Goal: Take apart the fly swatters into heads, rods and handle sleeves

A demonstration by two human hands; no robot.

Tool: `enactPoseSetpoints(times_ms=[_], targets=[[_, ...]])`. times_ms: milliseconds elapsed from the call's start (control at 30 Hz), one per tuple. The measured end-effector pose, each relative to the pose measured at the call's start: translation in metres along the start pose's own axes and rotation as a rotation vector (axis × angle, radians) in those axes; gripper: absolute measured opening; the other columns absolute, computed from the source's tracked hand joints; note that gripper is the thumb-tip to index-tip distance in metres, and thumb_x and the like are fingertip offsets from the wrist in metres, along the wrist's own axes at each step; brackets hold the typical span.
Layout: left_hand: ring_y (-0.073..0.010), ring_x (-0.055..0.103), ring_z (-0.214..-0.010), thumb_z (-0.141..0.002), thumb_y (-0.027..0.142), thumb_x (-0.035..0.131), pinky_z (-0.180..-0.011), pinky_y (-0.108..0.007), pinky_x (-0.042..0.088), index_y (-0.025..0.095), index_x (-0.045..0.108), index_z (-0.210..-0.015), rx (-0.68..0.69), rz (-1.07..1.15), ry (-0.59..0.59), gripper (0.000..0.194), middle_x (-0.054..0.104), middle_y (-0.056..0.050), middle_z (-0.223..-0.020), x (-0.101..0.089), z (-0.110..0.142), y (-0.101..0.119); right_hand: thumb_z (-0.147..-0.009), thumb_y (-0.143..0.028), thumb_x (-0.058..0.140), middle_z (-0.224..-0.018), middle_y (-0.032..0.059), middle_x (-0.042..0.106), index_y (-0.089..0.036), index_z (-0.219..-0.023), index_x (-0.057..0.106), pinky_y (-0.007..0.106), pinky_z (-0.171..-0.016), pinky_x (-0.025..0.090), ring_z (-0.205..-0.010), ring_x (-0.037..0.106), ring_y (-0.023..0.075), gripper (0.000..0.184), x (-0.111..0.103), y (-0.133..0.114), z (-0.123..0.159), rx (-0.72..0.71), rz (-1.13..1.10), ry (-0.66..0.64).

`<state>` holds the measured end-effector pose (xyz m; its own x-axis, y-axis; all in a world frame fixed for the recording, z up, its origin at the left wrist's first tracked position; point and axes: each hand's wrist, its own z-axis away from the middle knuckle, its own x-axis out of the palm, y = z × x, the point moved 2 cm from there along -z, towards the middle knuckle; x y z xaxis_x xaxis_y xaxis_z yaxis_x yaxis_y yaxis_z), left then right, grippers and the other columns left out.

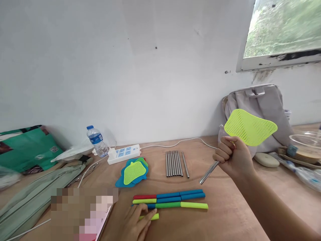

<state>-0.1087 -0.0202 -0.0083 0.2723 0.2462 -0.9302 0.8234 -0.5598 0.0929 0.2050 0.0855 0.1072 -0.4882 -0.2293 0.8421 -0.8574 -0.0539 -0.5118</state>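
My right hand [233, 155] is raised at the right, its fingers closed around the metal tube [208, 173] of a fly swatter. Above the fist stands the swatter's yellow-green perforated head [250, 129]; the joint between the two is hidden by the fingers. Down at the front, my left hand [137, 221] has its fingers on a yellow-green handle sleeve [155, 217], partly covering it. Just beyond it lie rows of sleeves, among them a red one [144, 197], a green one [168, 205] and blue ones [168, 199].
Several metal tubes [174, 164] lie side by side mid-table. Left of them is a pile of swatter heads [134, 173], near a power strip [124, 154] and a water bottle [97, 140]. A grey backpack [263, 103] leans on the wall. A plastic cup [304, 147] stands far right.
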Motion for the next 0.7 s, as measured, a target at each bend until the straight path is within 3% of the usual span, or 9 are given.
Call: enactPoseSetpoints(times_ms=[133, 267, 400, 500, 533, 633, 700], targets=[[-0.0159, 0.059, -0.087, -0.079, 0.015, 0.048, -0.075, -0.025, 0.051, 0.034, 0.055, -0.116, -0.066, 0.003, 0.027, 0.042, 0.060, -0.003, -0.098, -0.001, -0.005, -0.004, -0.072, -0.024, 0.046, -0.044, -0.0098, 0.006, -0.020, -0.049, 0.020, 0.020, -0.032, 0.007, -0.036, 0.002, 0.0057, 0.034, -0.001, 0.017, -0.003, 0.232, 0.038, 0.022], [-0.0186, 0.057, -0.097, -0.079, 0.017, 0.048, -0.080, -0.030, 0.051, 0.035, 0.054, -0.117, -0.071, 0.003, 0.038, 0.042, 0.059, -0.004, -0.106, 0.003, -0.004, -0.011, -0.073, -0.026, 0.042, -0.045, -0.0102, 0.018, -0.020, -0.057, 0.035, 0.016, -0.033, 0.008, -0.035, 0.007, 0.0045, 0.018, -0.004, 0.036, -0.007, 0.501, 0.212, 0.012], [-0.0204, 0.055, -0.099, -0.072, 0.012, 0.051, -0.082, -0.032, 0.050, 0.034, 0.056, -0.114, -0.058, 0.041, 0.048, 0.048, 0.056, -0.004, -0.109, 0.010, -0.002, -0.011, -0.079, -0.025, 0.037, -0.046, -0.0101, 0.025, -0.019, -0.062, 0.035, 0.012, -0.032, 0.010, -0.034, 0.012, 0.0032, 0.019, -0.007, 0.056, -0.006, 0.601, 0.466, 0.032], [-0.0235, 0.052, -0.101, -0.062, 0.008, 0.052, -0.084, -0.037, 0.048, 0.032, 0.051, -0.117, -0.055, 0.121, 0.106, 0.060, 0.050, -0.005, -0.112, 0.008, -0.020, 0.012, -0.082, -0.030, 0.036, -0.045, -0.0106, 0.026, -0.020, -0.060, 0.030, 0.012, -0.032, 0.010, -0.033, 0.013, 0.0027, 0.025, -0.006, 0.072, 0.000, 0.653, 0.634, -0.058], [-0.0242, 0.050, -0.104, -0.063, 0.009, 0.052, -0.085, -0.038, 0.047, 0.030, 0.046, -0.121, -0.083, 0.161, 0.155, 0.062, 0.047, -0.007, -0.115, 0.004, -0.031, 0.022, -0.082, -0.032, 0.036, -0.046, -0.0107, 0.027, -0.020, -0.061, 0.030, 0.012, -0.031, 0.011, -0.032, 0.014, 0.0027, 0.026, -0.004, 0.077, 0.003, 0.665, 0.689, -0.107], [-0.0252, 0.038, -0.117, -0.075, 0.016, 0.047, -0.091, -0.042, 0.041, 0.021, 0.026, -0.131, -0.293, 0.196, 0.453, 0.059, 0.034, -0.013, -0.124, -0.028, -0.070, 0.051, -0.083, -0.039, 0.039, -0.051, -0.0099, 0.032, -0.022, -0.066, 0.033, 0.014, -0.031, 0.018, -0.034, 0.023, 0.0038, 0.025, 0.005, 0.087, 0.016, 0.644, 0.903, -0.273], [-0.0270, 0.033, -0.120, -0.076, 0.022, 0.050, -0.094, -0.045, 0.036, 0.020, 0.026, -0.129, -0.247, 0.136, 0.614, 0.058, 0.032, -0.014, -0.127, -0.059, -0.094, 0.063, -0.084, -0.040, 0.041, -0.052, -0.0087, 0.032, -0.021, -0.066, 0.035, 0.016, -0.035, 0.022, -0.039, 0.028, 0.0050, 0.027, 0.013, 0.087, 0.025, 0.514, 1.142, -0.403]])
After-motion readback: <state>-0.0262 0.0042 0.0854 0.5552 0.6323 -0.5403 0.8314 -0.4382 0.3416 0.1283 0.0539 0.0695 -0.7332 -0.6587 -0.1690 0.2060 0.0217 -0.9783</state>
